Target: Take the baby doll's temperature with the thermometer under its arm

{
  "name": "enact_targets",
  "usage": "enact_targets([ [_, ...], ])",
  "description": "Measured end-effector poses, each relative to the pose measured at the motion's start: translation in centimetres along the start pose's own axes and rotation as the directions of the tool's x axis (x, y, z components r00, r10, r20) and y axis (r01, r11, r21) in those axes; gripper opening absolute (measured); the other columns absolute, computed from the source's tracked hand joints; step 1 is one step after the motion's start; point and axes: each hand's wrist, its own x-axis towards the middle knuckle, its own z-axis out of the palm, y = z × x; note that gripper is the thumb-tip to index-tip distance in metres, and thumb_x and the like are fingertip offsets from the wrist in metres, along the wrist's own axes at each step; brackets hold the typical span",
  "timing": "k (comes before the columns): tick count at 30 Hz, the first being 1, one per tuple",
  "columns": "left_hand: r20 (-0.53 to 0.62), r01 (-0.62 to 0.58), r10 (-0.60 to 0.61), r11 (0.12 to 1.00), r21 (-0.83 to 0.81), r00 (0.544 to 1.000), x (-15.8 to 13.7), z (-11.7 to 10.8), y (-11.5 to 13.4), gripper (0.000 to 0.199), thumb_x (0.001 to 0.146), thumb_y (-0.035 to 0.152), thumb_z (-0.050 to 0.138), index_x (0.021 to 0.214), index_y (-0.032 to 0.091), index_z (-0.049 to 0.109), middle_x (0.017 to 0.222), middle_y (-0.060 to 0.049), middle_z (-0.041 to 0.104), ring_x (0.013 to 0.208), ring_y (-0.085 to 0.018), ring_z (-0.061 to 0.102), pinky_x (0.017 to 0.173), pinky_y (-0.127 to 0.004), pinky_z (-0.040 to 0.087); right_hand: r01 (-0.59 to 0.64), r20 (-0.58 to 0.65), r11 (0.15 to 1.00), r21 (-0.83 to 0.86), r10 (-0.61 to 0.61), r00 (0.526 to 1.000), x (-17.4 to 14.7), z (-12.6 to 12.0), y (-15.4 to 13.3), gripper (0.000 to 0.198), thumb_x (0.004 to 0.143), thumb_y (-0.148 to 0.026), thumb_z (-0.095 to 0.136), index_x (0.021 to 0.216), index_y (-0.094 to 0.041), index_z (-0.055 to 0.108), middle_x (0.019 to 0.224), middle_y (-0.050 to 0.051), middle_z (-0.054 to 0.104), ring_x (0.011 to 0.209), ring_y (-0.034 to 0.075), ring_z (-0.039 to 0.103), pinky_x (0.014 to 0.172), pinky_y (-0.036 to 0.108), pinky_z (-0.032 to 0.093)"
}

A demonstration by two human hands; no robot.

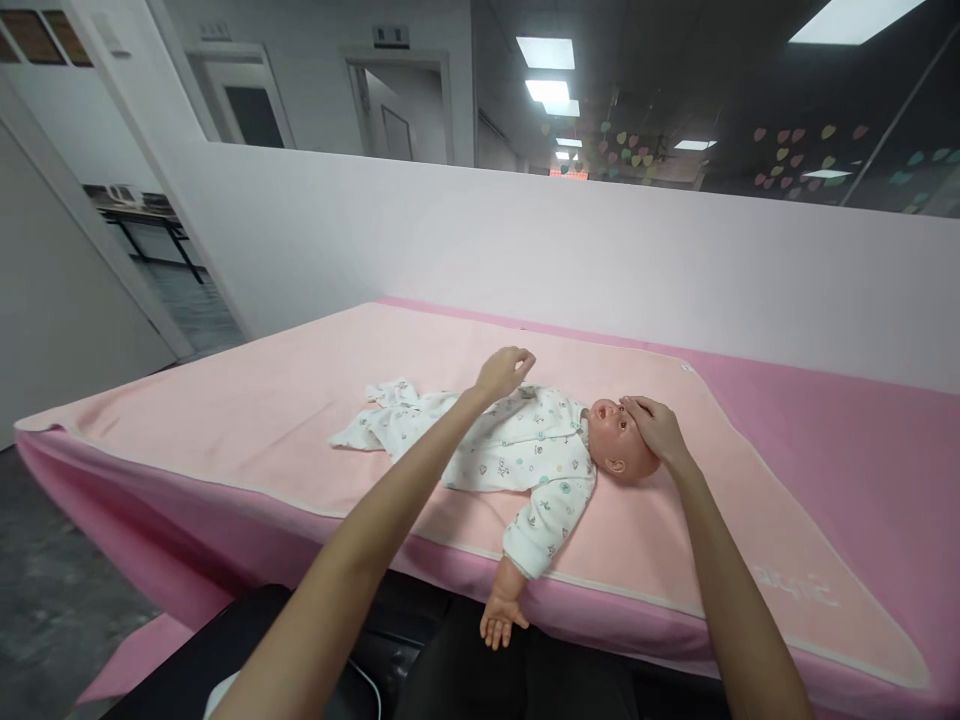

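Closest to me, black-clad legs [465, 675] sit under the bed's edge, and the doll's bare hand [502, 622] dangles over that edge, palm up, out of a printed sleeve [547, 525]. Just beyond, here's the doll [525, 450], on its back across the pale pink blanket [277, 400], head to the right. My right hand [656, 425] is spread lightly over its forehead, gripping nothing. My left hand [506, 372] hangs at the far side of the torso, fingers loosely curled; I see nothing in it, and I can't tell whether it touches the clothing. I'd call the step in hand a light touch at the head. A next move, in my judgement, calls for a gentle right palm, clear of the eyes, and care with that overhanging arm. Farther out, a white wall [600, 250] rises to dark glass [720, 90] full of lights; off left, a table [142, 215] stands past the doorway.
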Motion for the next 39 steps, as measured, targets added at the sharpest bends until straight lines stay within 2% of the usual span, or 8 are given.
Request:
enact_targets([
  [6,0.270,0.129,-0.181,0.971,0.200,0.946,1.7,6.6,-0.5,0.041,0.086,0.036,0.028,0.103,0.016,0.059,0.114,-0.011,0.060,0.110,-0.023,0.050,0.097,-0.042,0.032,-0.188,0.083,0.910,0.370,0.170,0.982,0.9,0.3,1.9,0.031,0.067,-0.046,0.059,0.076,-0.018,0.067,0.090,0.004,0.069,0.091,0.022,0.060,0.083,0.033,0.044],
  [9,0.314,0.178,-0.244,0.958,0.224,0.917,1.7,6.9,-1.2,0.054,0.084,0.049,0.023,0.103,0.012,0.058,0.109,-0.015,0.061,0.103,-0.029,0.055,0.095,-0.051,0.030,-0.363,0.224,0.773,0.521,0.286,0.932,-0.4,0.4,1.6,0.043,0.070,-0.055,0.050,0.083,-0.017,0.065,0.090,0.006,0.070,0.089,0.022,0.063,0.081,0.033,0.048],
  [14,0.353,0.227,-0.297,0.947,0.226,0.887,1.1,6.3,-1.7,0.066,0.082,0.059,0.017,0.107,0.012,0.056,0.109,-0.017,0.061,0.099,-0.029,0.057,0.081,-0.038,0.043,-0.599,0.488,0.544,0.587,0.352,0.798,-2.1,0.4,1.0,0.065,0.074,-0.067,0.031,0.104,-0.017,0.059,0.104,0.010,0.066,0.093,0.024,0.063,0.076,0.038,0.051],
  [17,0.369,0.219,-0.296,0.946,0.238,0.881,0.7,6.1,-1.7,0.068,0.080,0.061,0.016,0.102,0.013,0.059,0.108,-0.016,0.062,0.099,-0.028,0.057,0.080,-0.034,0.043,-0.538,0.426,0.619,0.572,0.335,0.840,-1.7,0.1,1.3,0.061,0.074,-0.065,0.034,0.099,-0.015,0.060,0.101,0.011,0.066,0.092,0.024,0.063,0.076,0.038,0.051],
  [20,0.374,0.222,-0.304,0.943,0.247,0.876,0.5,6.0,-1.5,0.071,0.079,0.063,0.016,0.098,0.011,0.061,0.107,-0.017,0.062,0.098,-0.030,0.058,0.079,-0.035,0.043,-0.304,0.081,0.805,0.509,0.307,0.948,-0.8,-0.3,1.8,0.046,0.073,-0.058,0.046,0.092,-0.018,0.061,0.095,0.009,0.066,0.090,0.021,0.061,0.077,0.034,0.050],
  [23,0.373,0.237,-0.320,0.938,0.251,0.871,0.3,5.8,-1.2,0.073,0.078,0.065,0.016,0.099,0.011,0.061,0.107,-0.018,0.062,0.097,-0.031,0.058,0.078,-0.036,0.043,-0.166,-0.102,0.891,0.422,0.228,0.968,-0.2,-0.4,1.9,0.035,0.072,-0.049,0.051,0.091,-0.021,0.062,0.097,0.007,0.065,0.096,0.018,0.057,0.080,0.029,0.047],
  [31,0.394,0.256,-0.339,0.934,0.250,0.854,0.3,5.6,-1.2,0.074,0.079,0.065,0.014,0.103,0.012,0.060,0.108,-0.017,0.062,0.097,-0.030,0.058,0.078,-0.037,0.044,-0.216,0.025,0.844,0.491,0.234,0.972,-0.6,0.9,1.6,0.022,0.068,-0.038,0.052,0.067,-0.019,0.063,0.083,0.005,0.070,0.083,0.020,0.061,0.078,0.031,0.048],
  [39,0.395,0.272,-0.355,0.929,0.251,0.847,0.3,5.5,-1.0,0.074,0.079,0.065,0.014,0.108,0.012,0.057,0.112,-0.018,0.060,0.102,-0.032,0.056,0.081,-0.039,0.042,-0.181,-0.033,0.826,0.534,0.235,0.971,-0.3,0.7,2.1,0.018,0.065,-0.033,0.055,0.059,-0.017,0.060,0.072,0.004,0.068,0.073,0.018,0.060,0.075,0.030,0.048],
])
